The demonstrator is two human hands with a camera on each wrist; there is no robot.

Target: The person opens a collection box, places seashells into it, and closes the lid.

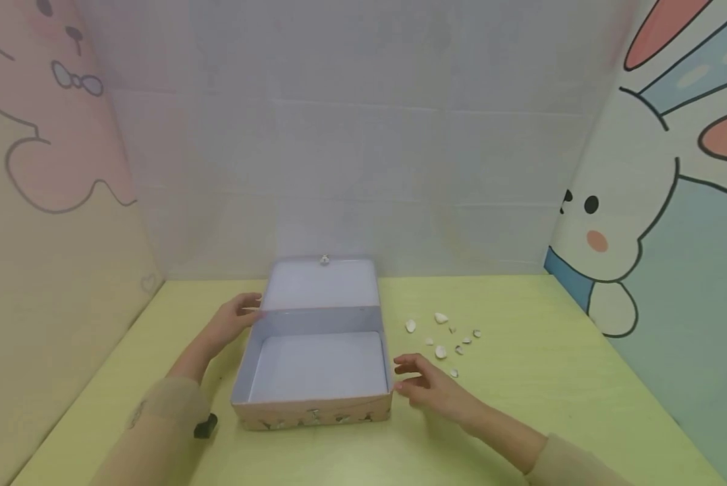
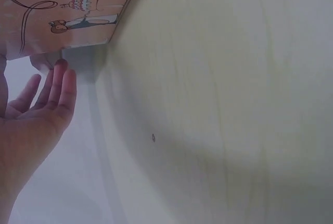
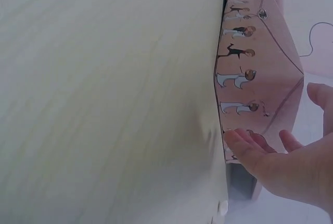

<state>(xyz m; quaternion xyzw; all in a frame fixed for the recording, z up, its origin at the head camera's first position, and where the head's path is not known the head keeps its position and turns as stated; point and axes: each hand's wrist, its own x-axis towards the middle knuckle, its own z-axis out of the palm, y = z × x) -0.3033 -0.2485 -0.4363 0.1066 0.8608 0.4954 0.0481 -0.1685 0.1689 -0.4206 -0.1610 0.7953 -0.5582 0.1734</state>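
Observation:
An open pink box (image 1: 316, 368) with a white inside stands on the yellow-green table (image 1: 521, 405), its lid (image 1: 322, 283) tilted back. My left hand (image 1: 234, 321) rests with straight fingers against the box's far left corner, where lid meets wall; the left wrist view shows the hand (image 2: 36, 114) beside the printed box side (image 2: 67, 10). My right hand (image 1: 426, 385) lies open just right of the box's front right corner, fingertips close to it. The right wrist view shows this hand (image 3: 281, 164) next to the illustrated box front (image 3: 255, 73). The box holds nothing visible.
Several small white shells (image 1: 442, 335) lie scattered on the table right of the box, just beyond my right hand. A small black object (image 1: 206, 426) sits by my left sleeve. Cartoon rabbit panels (image 1: 655, 202) wall in the table on both sides.

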